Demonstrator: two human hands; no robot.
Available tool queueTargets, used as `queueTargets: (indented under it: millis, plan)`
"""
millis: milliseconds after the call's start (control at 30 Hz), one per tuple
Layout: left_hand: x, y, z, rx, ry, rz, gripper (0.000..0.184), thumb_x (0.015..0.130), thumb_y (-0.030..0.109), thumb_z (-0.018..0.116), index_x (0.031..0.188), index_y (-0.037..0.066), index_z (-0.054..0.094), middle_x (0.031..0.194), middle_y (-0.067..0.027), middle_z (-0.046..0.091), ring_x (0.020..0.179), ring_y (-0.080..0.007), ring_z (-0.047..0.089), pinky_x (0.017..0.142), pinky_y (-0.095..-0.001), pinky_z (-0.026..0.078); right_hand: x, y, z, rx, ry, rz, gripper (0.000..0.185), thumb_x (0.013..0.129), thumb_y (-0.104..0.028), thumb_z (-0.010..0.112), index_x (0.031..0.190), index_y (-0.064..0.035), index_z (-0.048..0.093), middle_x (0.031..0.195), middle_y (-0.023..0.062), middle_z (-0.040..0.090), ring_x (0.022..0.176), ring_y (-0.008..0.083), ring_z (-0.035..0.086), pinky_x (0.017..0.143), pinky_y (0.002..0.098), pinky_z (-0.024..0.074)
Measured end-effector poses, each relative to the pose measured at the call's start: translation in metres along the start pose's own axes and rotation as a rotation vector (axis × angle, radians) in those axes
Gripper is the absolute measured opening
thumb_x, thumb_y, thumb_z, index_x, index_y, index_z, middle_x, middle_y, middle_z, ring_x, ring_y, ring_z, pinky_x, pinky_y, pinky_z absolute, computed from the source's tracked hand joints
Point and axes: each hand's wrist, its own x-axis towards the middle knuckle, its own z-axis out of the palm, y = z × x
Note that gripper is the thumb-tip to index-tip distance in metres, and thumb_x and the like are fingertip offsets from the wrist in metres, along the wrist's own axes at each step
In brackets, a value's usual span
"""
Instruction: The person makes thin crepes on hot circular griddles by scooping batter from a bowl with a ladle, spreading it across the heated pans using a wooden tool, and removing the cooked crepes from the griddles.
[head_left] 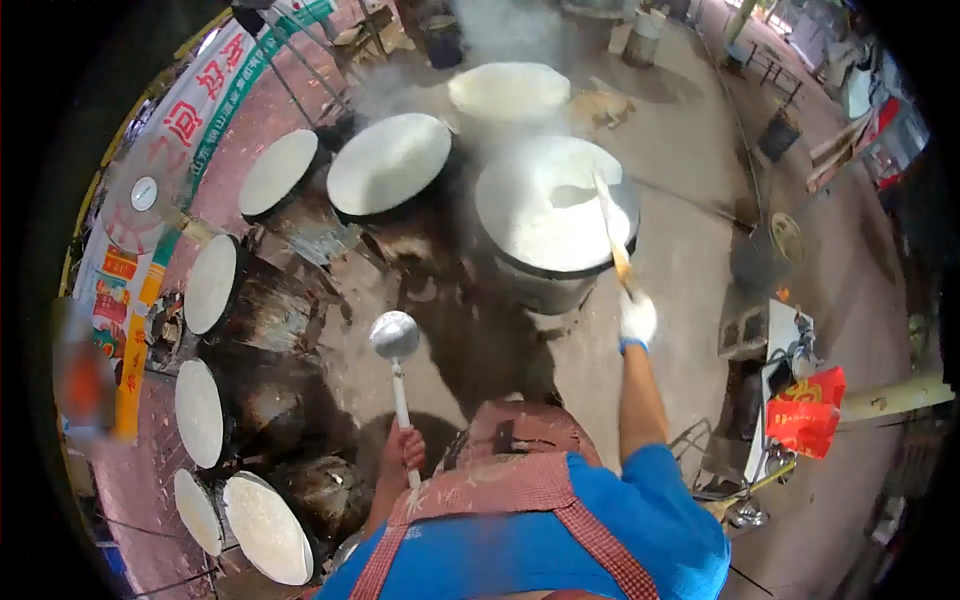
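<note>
My left hand [404,447] is bare and wrapped round the handle of a metal ladle [395,336], whose round bowl is held out in front of me. My right hand [637,319], in a white glove with a blue cuff, grips a long wooden spatula [613,232]. The spatula's far end lies on the large round griddle [541,268] ahead. Pale batter [535,215] covers much of that griddle, with a grey patch near the spatula's tip. Steam blurs part of the surface.
More round griddles with pale sheets curve away to the left, among them a near one [268,527] and a farther one [390,164]. A steaming griddle [510,92] stands behind. On the right are a red bag [806,412] and metal utensils. A banner [180,120] runs along the left.
</note>
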Motion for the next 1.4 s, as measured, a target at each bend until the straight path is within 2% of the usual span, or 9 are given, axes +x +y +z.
queueTargets:
  millis: [167,267,533,633,733,867,1067,1100,1400]
  plan:
    - [0.031,-0.001,0.001,0.002,0.035,-0.101,0.037,0.094,0.030,0.039,0.062,0.012,0.038,0.050,0.0019,0.033,0.034,-0.0085,0.032,0.028,-0.0218,0.029,-0.048,0.015,0.032,-0.155,-0.085,-0.530,0.039,0.082,-0.045,0.050,0.094,-0.0118,0.066,0.081,0.0195,0.062,0.070,0.0372,0.059,0.063,0.0465,0.0467]
    - [0.039,-0.001,-0.010,-0.017,-0.216,-0.153,0.032,0.093,0.023,0.040,0.062,0.013,0.038,0.050,0.0022,0.033,0.035,-0.0080,0.032,0.029,-0.0211,0.029,0.013,0.042,-0.016,-0.499,-0.297,-0.128,0.040,0.086,-0.042,0.046,0.090,-0.0086,0.067,0.084,0.0202,0.062,0.071,0.0353,0.061,0.063,0.0453,0.0469]
    - [0.068,-0.026,0.054,0.029,0.126,-0.128,0.035,0.091,0.023,0.040,0.058,0.015,0.035,0.047,0.0021,0.031,0.034,-0.0078,0.032,0.026,-0.0232,0.026,-0.020,0.040,-0.012,-0.089,-0.110,-0.419,0.027,0.078,-0.028,0.064,0.095,-0.0079,0.067,0.074,0.0209,0.060,0.066,0.0346,0.059,0.061,0.0446,0.0456]
    - [0.075,-0.040,0.063,-0.024,0.124,-0.037,0.008,0.089,0.013,0.041,0.094,0.019,0.044,0.052,0.0019,0.033,0.035,-0.0070,0.032,0.025,-0.0212,0.027,0.047,0.049,-0.014,-0.045,-0.040,-0.131,0.033,0.082,-0.041,0.055,0.094,-0.0128,0.068,0.080,0.0223,0.061,0.069,0.0348,0.060,0.062,0.0436,0.0453]
    - [0.072,-0.049,0.068,-0.017,0.100,-0.048,0.044,0.087,0.006,0.041,0.122,0.032,0.035,0.054,0.0021,0.033,0.035,-0.0065,0.032,0.026,-0.0198,0.028,0.169,-0.006,0.008,-0.016,0.105,-0.316,0.048,0.080,-0.046,0.052,0.094,-0.0026,0.065,0.090,0.0262,0.060,0.088,0.0407,0.058,0.075,0.0460,0.0445]
    - [0.051,-0.048,0.047,-0.151,0.136,-0.111,0.045,0.087,0.009,0.041,0.123,0.034,0.034,0.054,0.0020,0.032,0.035,-0.0076,0.031,0.026,-0.0210,0.029,0.193,-0.056,-0.021,0.380,-0.189,-0.081,0.039,0.074,-0.036,0.062,0.090,-0.0004,0.067,0.080,0.0183,0.066,0.072,0.0279,0.064,0.070,0.0382,0.0485]
    - [0.052,-0.036,0.065,-0.145,0.115,-0.103,0.015,0.089,0.016,0.043,0.074,0.015,0.039,0.053,0.0018,0.034,0.035,-0.0084,0.031,0.027,-0.0238,0.027,0.080,-0.027,0.053,0.199,-0.174,-0.335,0.030,0.073,-0.027,0.071,0.089,-0.0013,0.069,0.075,0.0102,0.067,0.065,0.0153,0.061,0.060,0.0298,0.0490]
    - [0.054,-0.029,0.064,-0.047,0.115,-0.079,0.017,0.090,0.017,0.044,0.073,0.014,0.039,0.053,0.0019,0.034,0.035,-0.0085,0.031,0.026,-0.0237,0.027,0.069,-0.058,0.005,0.411,-0.481,0.074,0.028,0.074,-0.027,0.070,0.088,-0.0027,0.069,0.073,0.0067,0.066,0.060,0.0129,0.060,0.053,0.0295,0.0485]
    - [0.059,0.014,0.019,-0.234,0.064,-0.177,0.030,0.092,0.024,0.039,0.065,0.012,0.040,0.054,0.0010,0.035,0.040,-0.0091,0.035,0.028,-0.0235,0.027,0.016,-0.014,0.023,0.731,-0.388,0.386,0.031,0.077,-0.024,0.069,0.102,-0.0055,0.065,0.058,-0.0010,0.053,0.045,0.0077,0.044,0.039,0.0239,0.0349]
